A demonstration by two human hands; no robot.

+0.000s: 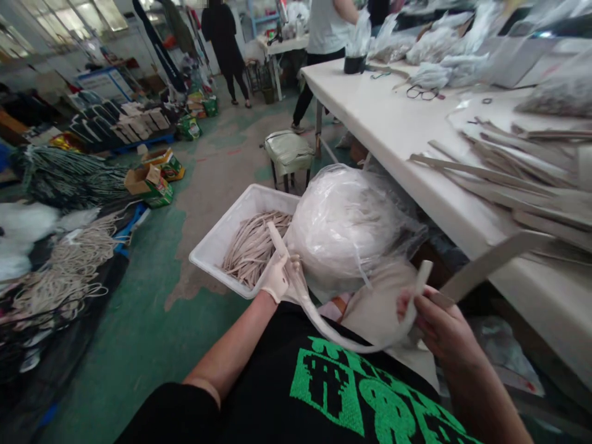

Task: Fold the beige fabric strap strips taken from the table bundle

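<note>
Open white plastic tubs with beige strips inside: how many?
1: the open white rectangular plastic tub, holding thin beige strips, by the left hand. Others may be hidden behind the bulging clear plastic bag.

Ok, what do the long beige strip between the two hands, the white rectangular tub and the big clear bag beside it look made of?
Long beige strip: probably fabric or leather-like, fairly matte; it bends smoothly.
White rectangular tub: likely rigid plastic, smooth, with straight walls and a flat rim.
Big clear bag: thin, glossy plastic film, judging by creases and highlights.
</note>
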